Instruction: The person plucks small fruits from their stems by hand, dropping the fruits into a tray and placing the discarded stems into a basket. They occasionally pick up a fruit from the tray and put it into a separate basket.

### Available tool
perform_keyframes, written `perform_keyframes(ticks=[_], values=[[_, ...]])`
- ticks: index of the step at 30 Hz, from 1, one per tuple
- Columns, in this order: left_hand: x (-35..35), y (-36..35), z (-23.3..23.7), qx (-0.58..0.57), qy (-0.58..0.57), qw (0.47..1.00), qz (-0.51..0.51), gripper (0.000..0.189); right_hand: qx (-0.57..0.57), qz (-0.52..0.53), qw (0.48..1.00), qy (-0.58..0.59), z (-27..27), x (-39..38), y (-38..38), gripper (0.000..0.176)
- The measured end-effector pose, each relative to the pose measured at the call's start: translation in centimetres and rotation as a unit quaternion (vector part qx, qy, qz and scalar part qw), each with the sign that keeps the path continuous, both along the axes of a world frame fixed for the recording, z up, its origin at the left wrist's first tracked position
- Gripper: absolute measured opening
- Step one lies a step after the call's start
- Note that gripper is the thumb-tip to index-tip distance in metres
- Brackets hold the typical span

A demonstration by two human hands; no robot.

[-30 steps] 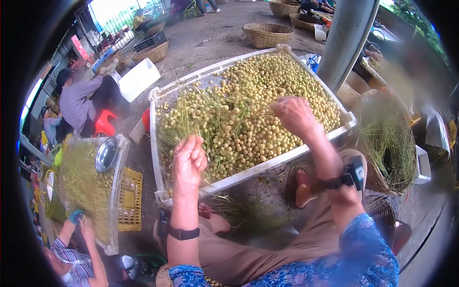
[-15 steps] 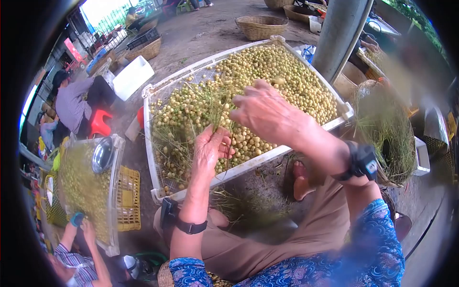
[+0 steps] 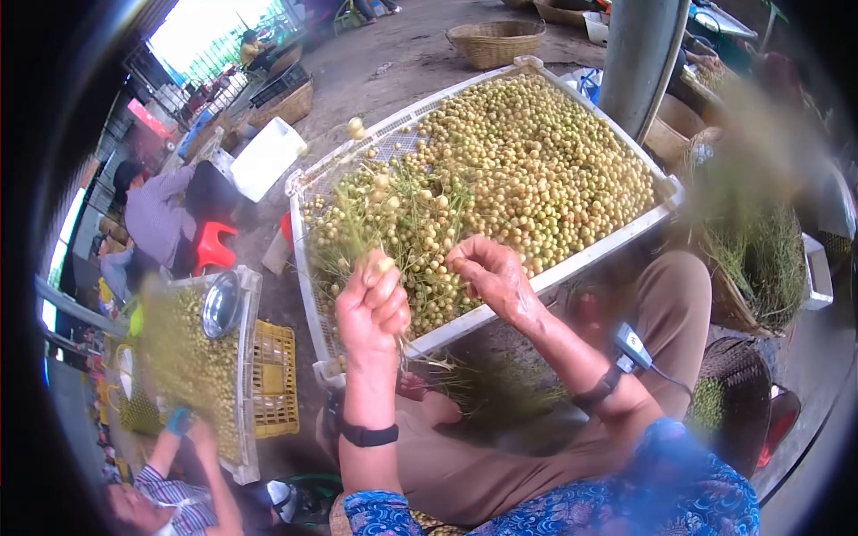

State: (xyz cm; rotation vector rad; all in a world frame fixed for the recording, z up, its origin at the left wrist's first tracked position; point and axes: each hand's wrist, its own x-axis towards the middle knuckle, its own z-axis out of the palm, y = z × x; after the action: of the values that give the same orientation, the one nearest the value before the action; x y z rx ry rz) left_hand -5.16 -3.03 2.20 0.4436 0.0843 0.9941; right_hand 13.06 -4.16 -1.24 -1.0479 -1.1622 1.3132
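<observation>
My left hand (image 3: pixel 374 304) is closed in a fist round a bunch of thin green stems (image 3: pixel 357 223), which rise above it with a few round yellowish fruits among them. To its right, my right hand (image 3: pixel 496 279) has thumb and fingers pinched together; whatever they hold, if anything, is hidden. Both hands are over the near side of a white mesh tray (image 3: pixel 572 265). Heaped inside are small round yellow-green fruits (image 3: pixel 545 161), loose on the right and mixed with stems on the left.
A co-worker (image 3: pixel 179 500) reaches over a second fruit tray (image 3: pixel 246 357) holding a metal bowl (image 3: pixel 222 304). A yellow crate (image 3: pixel 273 380) stands between the trays. On the right are a basket of stripped stems (image 3: pixel 760 259) and a metal post (image 3: pixel 643 62). A wicker basket (image 3: pixel 496 45) sits behind.
My right hand has dropped from above the fruit to the tray's near edge and turned. My left hand has closed into an upright fist round the stems. The view has shifted slightly.
</observation>
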Motion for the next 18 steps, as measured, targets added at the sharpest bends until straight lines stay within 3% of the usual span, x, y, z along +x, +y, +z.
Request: perform_keyframes(ticks=[1,2,4,8,9,12,18], values=[[-0.1,-0.3,0.1,0.029,-0.032,0.998,-0.034,0.02,0.086,-0.042,0.994,-0.045,0.0,-0.3,0.0,0.008],[-0.1,-0.7,0.1,0.057,-0.066,0.994,-0.069,0.019,0.082,-0.049,0.995,-0.039,0.1,-0.4,-0.1,0.008],[-0.4,-1.2,0.0,0.045,-0.073,0.992,-0.096,0.019,0.209,-0.036,0.976,-0.055,1.1,-0.5,-0.2,0.011],[0.3,-1.9,-0.1,0.019,-0.102,0.984,-0.143,0.016,0.254,0.062,0.964,-0.054,2.5,-0.9,-0.3,0.014],[0.5,-1.9,-0.1,0.018,-0.104,0.984,-0.146,0.016,0.125,0.17,0.977,0.04,2.4,-1.0,-0.7,0.017],[1.0,-1.8,-0.3,0.032,-0.091,0.983,-0.154,0.018,0.092,0.249,0.956,0.126,1.9,-1.2,-0.9,0.019],[1.4,-1.4,-1.1,0.009,-0.054,0.99,-0.128,0.018,0.107,0.238,0.959,0.107,1.7,-0.4,-0.4,0.013]])
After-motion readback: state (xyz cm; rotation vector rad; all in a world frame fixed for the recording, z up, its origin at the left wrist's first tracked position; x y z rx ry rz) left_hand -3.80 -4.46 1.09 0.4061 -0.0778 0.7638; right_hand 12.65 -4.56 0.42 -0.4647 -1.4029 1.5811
